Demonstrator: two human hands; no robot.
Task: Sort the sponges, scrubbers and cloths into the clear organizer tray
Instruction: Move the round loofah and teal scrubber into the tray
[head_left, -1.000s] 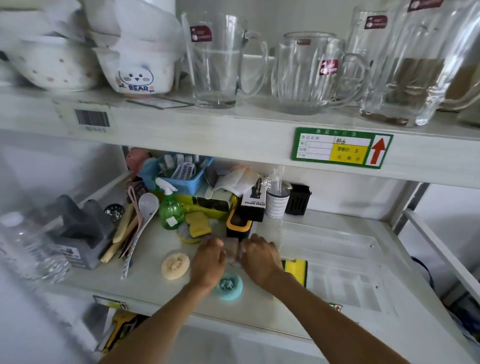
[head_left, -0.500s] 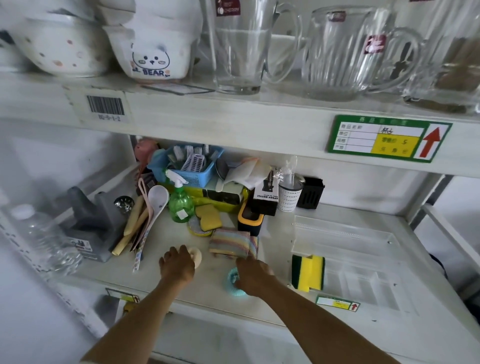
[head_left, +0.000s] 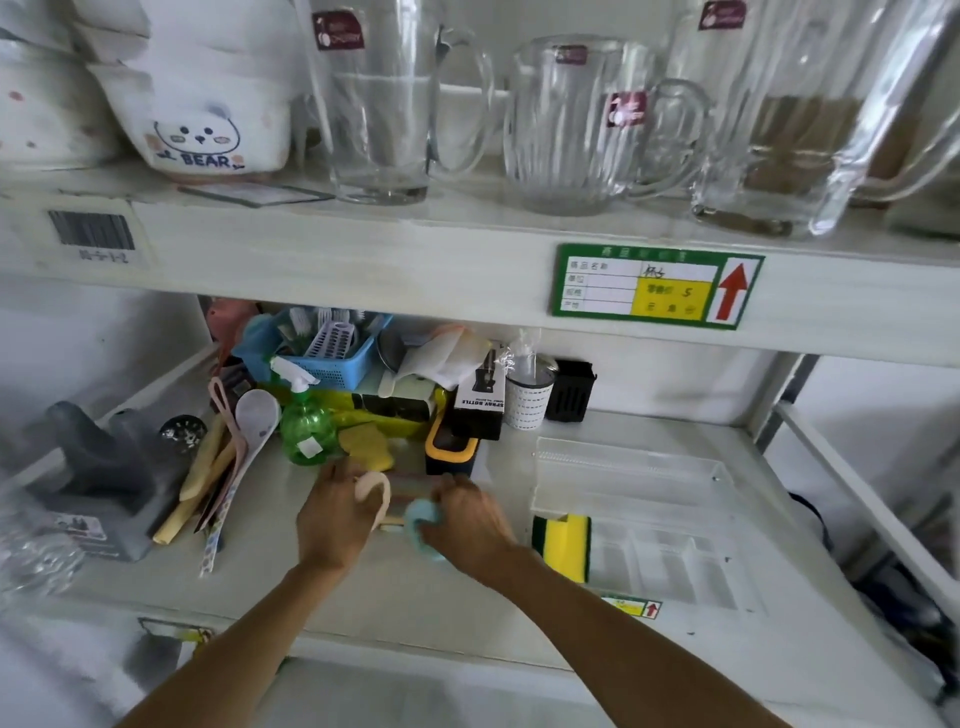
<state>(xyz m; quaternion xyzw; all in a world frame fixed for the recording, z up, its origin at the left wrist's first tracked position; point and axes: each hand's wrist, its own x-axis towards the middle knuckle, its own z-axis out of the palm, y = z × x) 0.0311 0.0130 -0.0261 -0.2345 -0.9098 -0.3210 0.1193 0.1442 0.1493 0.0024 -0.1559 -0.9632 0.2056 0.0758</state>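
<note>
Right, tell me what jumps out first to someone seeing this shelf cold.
The two hands meeting at the middle of the lower shelf: the left hand grips a cream round scrubber, the right hand a light blue one. Just right of them, a yellow-and-green sponge stands in the near left corner of the clear organizer tray. Above, big glass pitchers line the upper shelf over a green label with a red arrow.

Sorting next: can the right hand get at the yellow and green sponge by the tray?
Probably yes, once freed: the right hand holds a blue scrubber, but the yellow and green sponge lies uncovered just beside it.
</note>
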